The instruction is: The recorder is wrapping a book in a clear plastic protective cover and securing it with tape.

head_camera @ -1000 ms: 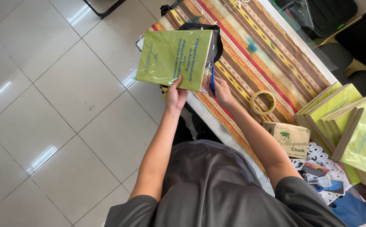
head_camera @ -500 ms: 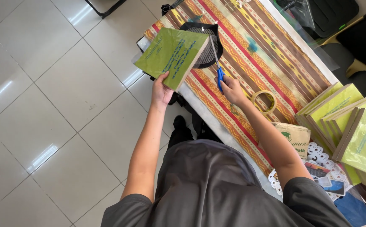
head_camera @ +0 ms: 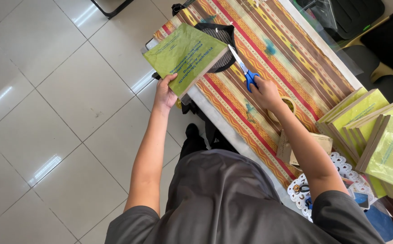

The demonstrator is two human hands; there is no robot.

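Observation:
My left hand [head_camera: 165,91] grips the near corner of a thick green-covered book [head_camera: 184,55] and holds it up over the table's left edge. My right hand [head_camera: 265,92] holds blue-handled scissors [head_camera: 245,72], their blades pointing at the book's right edge. A black mesh basket [head_camera: 222,37] sits partly hidden behind the book. A roll of tape [head_camera: 289,105] lies just under my right wrist.
The table [head_camera: 296,58] wears a striped red, yellow and brown cloth. Stacks of green books [head_camera: 372,135] fill its right end, with a small cardboard box [head_camera: 315,143] and a white doily [head_camera: 341,162] nearby. Dark chairs [head_camera: 377,45] stand beyond; white tiled floor [head_camera: 61,126] lies left.
My right hand has let go of the book and swung right, then brought the scissors back up toward the book's edge. My left hand turned the book and holds it alone.

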